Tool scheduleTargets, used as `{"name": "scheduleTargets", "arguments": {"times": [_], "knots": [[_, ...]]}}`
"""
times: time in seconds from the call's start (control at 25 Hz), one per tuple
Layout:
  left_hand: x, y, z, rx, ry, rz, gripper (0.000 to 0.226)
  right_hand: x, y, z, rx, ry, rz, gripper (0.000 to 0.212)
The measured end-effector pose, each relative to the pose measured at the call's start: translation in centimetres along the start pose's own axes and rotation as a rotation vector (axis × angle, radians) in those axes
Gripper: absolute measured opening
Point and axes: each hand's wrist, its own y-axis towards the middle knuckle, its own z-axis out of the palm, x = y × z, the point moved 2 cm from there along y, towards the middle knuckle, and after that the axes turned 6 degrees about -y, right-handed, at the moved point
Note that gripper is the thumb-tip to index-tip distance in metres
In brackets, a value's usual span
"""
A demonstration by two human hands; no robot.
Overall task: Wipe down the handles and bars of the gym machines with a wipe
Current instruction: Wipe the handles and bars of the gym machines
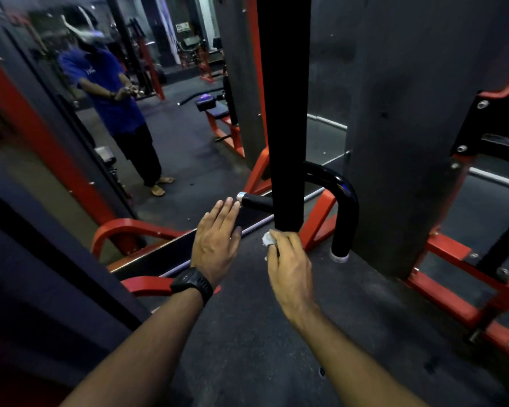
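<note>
The wipe [267, 238] is a small white wad, crumpled tight, and I press it against the bottom end of the black upright bar [285, 113]. My right hand [290, 268] pinches it: fingers curled round the wad, knuckles up, with only a bit of white showing at the fingertips. The bar is matte black and hangs straight down through the middle of my view. Its lower end meets the wipe right at my fingers.

My right arm reaches forward and slightly inward, wrist fairly straight, back of the hand facing me.

My left hand [216, 242] holds nothing. Its fingers are straight and close together, palm away from me. The fingertips are just beside the chrome cap [241, 197] of a glossy black curved handle [346, 207]; I cannot tell if they touch it. A black watch [192, 284] sits on that wrist.

The curved handle loops behind the upright bar and comes down on its right, ending in a pale cap. Red frame tubes [318, 218] run along the dark rubber floor [247, 333] around it. To the left a mirror [174, 142] shows a blurred person in a blue shirt [106, 89].
</note>
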Motion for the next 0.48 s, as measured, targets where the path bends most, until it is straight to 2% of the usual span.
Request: {"name": "scheduleTargets", "arguments": {"times": [0.2, 0.32, 0.4, 0.48], "knots": [[2.6, 1.2, 0.5, -0.015, -0.039, 0.033, 0.045, 0.9, 2.0, 1.2, -0.044, -0.042, -0.015, 0.026], [4.5, 3.3, 2.5, -0.035, -0.107, 0.131, 0.042, 1.0, 3.0, 3.5, -0.057, -0.127, -0.053, 0.025], [6.3, 4.4, 4.0, -0.052, -0.141, 0.255, 0.039, 1.5, 3.6, 4.9, -0.139, -0.166, -0.175, 0.028], [8.2, 5.3, 5.2, -0.075, -0.190, 0.364, 0.037, 2.1, 4.7, 6.5, -0.290, -0.291, -0.280, 0.027]]}}
